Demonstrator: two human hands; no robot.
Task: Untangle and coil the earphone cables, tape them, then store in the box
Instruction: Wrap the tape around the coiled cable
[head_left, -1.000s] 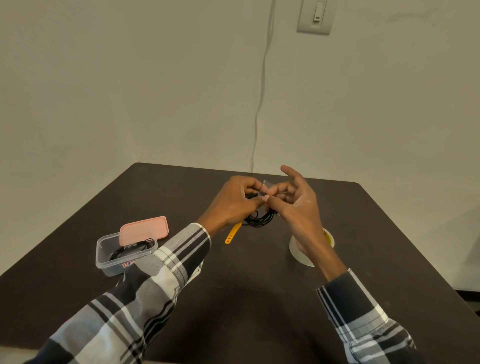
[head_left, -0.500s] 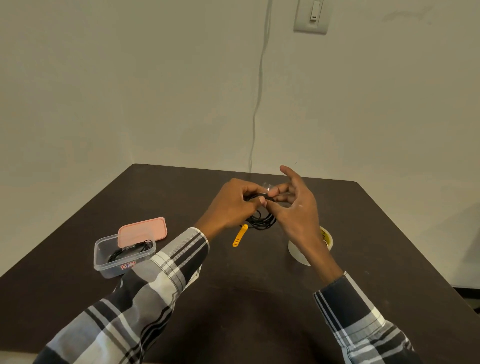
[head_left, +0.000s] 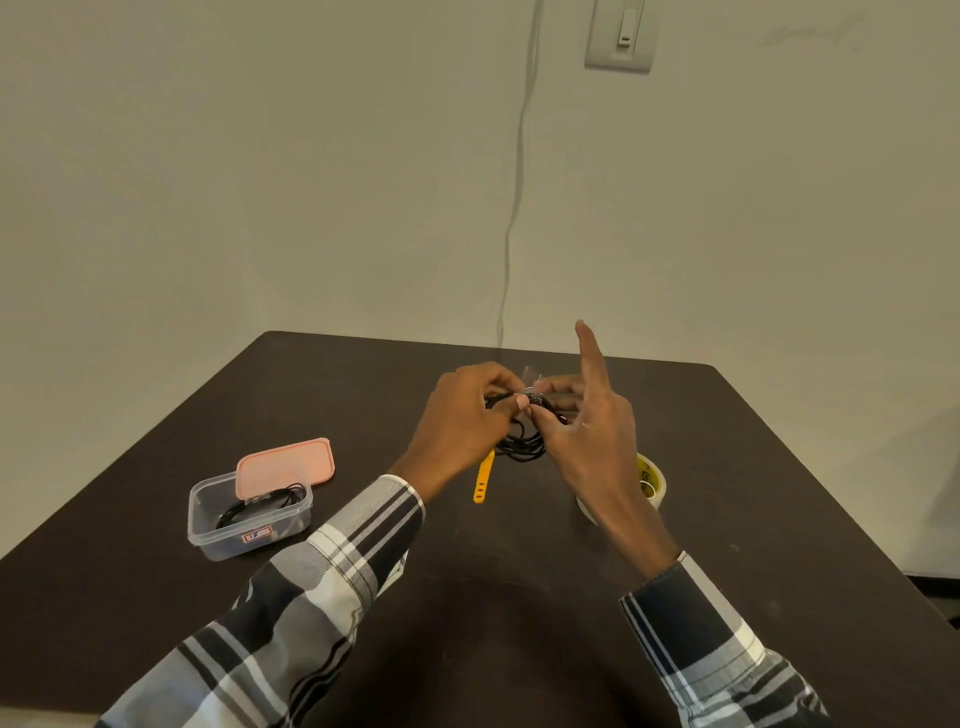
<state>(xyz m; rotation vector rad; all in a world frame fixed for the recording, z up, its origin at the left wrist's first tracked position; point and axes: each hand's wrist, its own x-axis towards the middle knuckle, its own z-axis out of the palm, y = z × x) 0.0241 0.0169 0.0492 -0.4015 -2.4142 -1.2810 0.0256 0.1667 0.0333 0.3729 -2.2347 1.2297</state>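
A coiled black earphone cable (head_left: 522, 446) hangs above the middle of the dark counter (head_left: 519, 597), held up between the two hands, which are close together over it. The left hand (head_left: 462, 421) has its fingers curled and pinches the top of the coil. The right hand (head_left: 592, 436) pinches the same spot from the other side with thumb and bent fingers, while its index finger points straight up. A small piece of clear tape (head_left: 529, 375) sticks up just above the pinch, between the fingertips of both hands. Below the coil, a yellow strap (head_left: 483, 477) with holes lies on the counter, partly hidden by the left wrist. Just beside the right wrist, toward the right edge, a roll of tape (head_left: 652, 480) with a yellow core lies flat on the counter, partly covered by the forearm. Near the left edge stands a clear plastic box (head_left: 249, 525) with a small label on its front wall; another coiled black cable (head_left: 262, 505) lies inside it. A pink lid (head_left: 285, 465) leans on the far rim of the box, tilted. Both forearms wear plaid sleeves (head_left: 322, 587) in black, grey and white. Behind the counter, a thin wire (head_left: 514, 208) runs down a pale wall, and a light switch (head_left: 619, 34) is mounted near the top.
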